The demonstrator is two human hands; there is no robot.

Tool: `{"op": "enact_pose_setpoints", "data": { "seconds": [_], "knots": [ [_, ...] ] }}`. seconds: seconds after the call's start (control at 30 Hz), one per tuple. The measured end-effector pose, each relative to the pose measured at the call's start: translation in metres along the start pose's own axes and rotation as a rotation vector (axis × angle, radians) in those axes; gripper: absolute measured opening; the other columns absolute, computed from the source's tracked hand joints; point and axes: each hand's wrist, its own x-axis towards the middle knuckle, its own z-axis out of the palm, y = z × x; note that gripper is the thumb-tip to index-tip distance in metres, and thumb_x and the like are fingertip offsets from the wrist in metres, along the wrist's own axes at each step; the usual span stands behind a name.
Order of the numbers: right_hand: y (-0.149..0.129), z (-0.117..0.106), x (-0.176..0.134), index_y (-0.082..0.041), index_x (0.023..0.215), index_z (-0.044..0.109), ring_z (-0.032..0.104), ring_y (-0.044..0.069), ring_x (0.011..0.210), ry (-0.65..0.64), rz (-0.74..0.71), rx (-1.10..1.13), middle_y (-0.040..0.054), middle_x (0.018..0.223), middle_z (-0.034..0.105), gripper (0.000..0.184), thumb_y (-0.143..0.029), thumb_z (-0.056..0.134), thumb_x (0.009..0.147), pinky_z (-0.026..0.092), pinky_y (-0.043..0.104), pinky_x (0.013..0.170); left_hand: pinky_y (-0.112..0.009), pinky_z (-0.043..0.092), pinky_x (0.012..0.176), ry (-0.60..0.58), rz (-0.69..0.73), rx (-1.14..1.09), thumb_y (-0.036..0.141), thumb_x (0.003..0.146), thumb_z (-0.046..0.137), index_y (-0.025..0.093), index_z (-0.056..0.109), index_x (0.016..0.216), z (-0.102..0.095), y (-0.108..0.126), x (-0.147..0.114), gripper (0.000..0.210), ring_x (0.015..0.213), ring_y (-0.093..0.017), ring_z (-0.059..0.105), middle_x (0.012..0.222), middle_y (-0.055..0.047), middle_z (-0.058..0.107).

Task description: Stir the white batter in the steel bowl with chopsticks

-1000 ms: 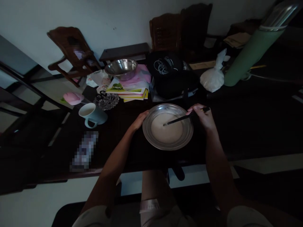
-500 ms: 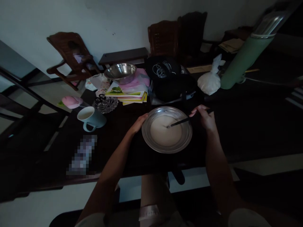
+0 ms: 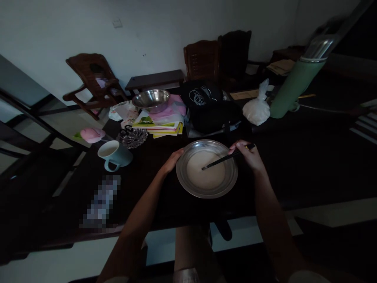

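A wide metal bowl (image 3: 182,180) stands on the dark table before me, with a pale, creamy liquid (image 3: 206,179) inside. My left hand (image 3: 173,160) holds the bowl's left rim, the fingers partly hidden along its outer side. Over the right rim, my right hand (image 3: 247,153) grips dark chopsticks (image 3: 222,159). They slant down to the left, and their tips reach the liquid near the middle of the bowl. Whether there is one stick or a pair is hard to tell in the dim light.
To the left stand a light blue mug (image 3: 119,154) and a glass dish (image 3: 132,136). Behind are books (image 3: 167,129), a second metal bowl (image 3: 151,101) and a black bag (image 3: 215,114). A tied bag of white powder (image 3: 257,112) and green thermos (image 3: 297,88) stand at right.
The chopstick tips have moved a little left through the liquid. My right hand has come closer over the rim. My left hand stays at the bowl; the whole view has tilted slightly upward.
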Motion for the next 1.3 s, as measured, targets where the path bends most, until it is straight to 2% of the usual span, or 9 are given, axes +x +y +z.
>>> {"op": "enact_pose_setpoints", "data": {
  "seconds": [0.07, 0.17, 0.37, 0.53, 0.7, 0.87, 1.03, 1.2, 1.3],
  "knots": [
    [0.0, 0.0, 0.0, -0.024, 0.077, 0.077, 0.073, 0.023, 0.073, 0.026, 0.003, 0.0, 0.0032, 0.071, 0.078, 0.043, -0.065, 0.066, 0.086, 0.056, 0.037, 0.076, -0.049, 0.04, 0.113, -0.005, -0.001, -0.012, 0.073, 0.084, 0.057, 0.016, 0.072, 0.127, -0.001, -0.002, 0.001, 0.073, 0.131, -0.037, 0.057, 0.132, -0.012, 0.071],
    [0.001, -0.001, 0.0, -0.024, 0.073, 0.075, 0.071, 0.022, 0.068, 0.101, 0.004, 0.006, 0.0023, 0.065, 0.075, 0.043, -0.064, 0.064, 0.088, 0.055, 0.037, 0.075, -0.048, 0.04, 0.113, -0.008, 0.004, -0.023, 0.072, 0.084, 0.057, 0.016, 0.071, 0.128, -0.002, -0.005, 0.001, 0.073, 0.13, -0.037, 0.057, 0.132, -0.012, 0.072],
    [-0.003, 0.002, -0.001, -0.024, 0.074, 0.077, 0.072, 0.023, 0.072, -0.014, 0.016, 0.007, 0.0029, 0.066, 0.076, 0.046, -0.068, 0.067, 0.083, 0.055, 0.035, 0.076, -0.048, 0.041, 0.112, -0.03, 0.017, -0.014, 0.074, 0.085, 0.056, 0.015, 0.071, 0.129, -0.003, -0.007, 0.002, 0.075, 0.127, -0.037, 0.059, 0.131, -0.012, 0.072],
    [-0.002, -0.001, -0.001, -0.024, 0.071, 0.075, 0.07, 0.021, 0.066, 0.093, 0.034, 0.01, 0.0022, 0.063, 0.075, 0.046, -0.066, 0.065, 0.085, 0.054, 0.035, 0.073, -0.048, 0.038, 0.114, -0.014, 0.009, -0.021, 0.074, 0.083, 0.058, 0.016, 0.07, 0.13, -0.004, -0.01, 0.003, 0.075, 0.131, -0.038, 0.056, 0.134, -0.012, 0.071],
    [-0.001, -0.001, -0.001, -0.025, 0.074, 0.077, 0.072, 0.023, 0.072, 0.001, 0.011, 0.001, 0.0028, 0.066, 0.076, 0.045, -0.067, 0.066, 0.084, 0.055, 0.035, 0.076, -0.048, 0.039, 0.114, -0.017, 0.0, -0.039, 0.074, 0.082, 0.059, 0.016, 0.07, 0.131, -0.003, -0.009, 0.003, 0.077, 0.131, -0.039, 0.056, 0.134, -0.013, 0.07],
    [0.0, -0.001, 0.0, -0.025, 0.071, 0.075, 0.071, 0.022, 0.068, 0.102, 0.019, -0.001, 0.0027, 0.066, 0.076, 0.044, -0.065, 0.064, 0.087, 0.055, 0.035, 0.074, -0.048, 0.039, 0.113, -0.018, 0.001, -0.032, 0.073, 0.084, 0.058, 0.015, 0.069, 0.131, -0.003, -0.007, 0.002, 0.076, 0.13, -0.037, 0.058, 0.132, -0.013, 0.071],
    [-0.002, 0.0, 0.0, -0.025, 0.073, 0.076, 0.072, 0.023, 0.072, 0.005, 0.008, -0.013, 0.0036, 0.066, 0.076, 0.046, -0.068, 0.066, 0.083, 0.055, 0.036, 0.075, -0.047, 0.039, 0.113, -0.025, 0.018, -0.022, 0.07, 0.087, 0.056, 0.015, 0.07, 0.13, -0.003, -0.009, 0.001, 0.071, 0.129, -0.036, 0.057, 0.133, -0.012, 0.071],
    [0.002, -0.002, -0.001, -0.025, 0.071, 0.075, 0.071, 0.021, 0.07, 0.099, 0.015, -0.001, 0.0023, 0.066, 0.076, 0.044, -0.064, 0.063, 0.088, 0.054, 0.035, 0.075, -0.048, 0.038, 0.113, -0.025, 0.027, -0.03, 0.069, 0.087, 0.056, 0.016, 0.07, 0.13, -0.004, -0.012, 0.003, 0.069, 0.13, -0.036, 0.057, 0.133, -0.012, 0.071],
    [0.002, -0.002, -0.001, -0.025, 0.071, 0.075, 0.071, 0.021, 0.068, 0.044, 0.02, 0.006, 0.0019, 0.063, 0.074, 0.045, -0.065, 0.064, 0.087, 0.054, 0.035, 0.076, -0.048, 0.038, 0.113, -0.029, 0.024, -0.022, 0.07, 0.087, 0.055, 0.017, 0.071, 0.13, -0.004, -0.01, 0.003, 0.069, 0.129, -0.036, 0.058, 0.131, -0.011, 0.072]
  ]
}}
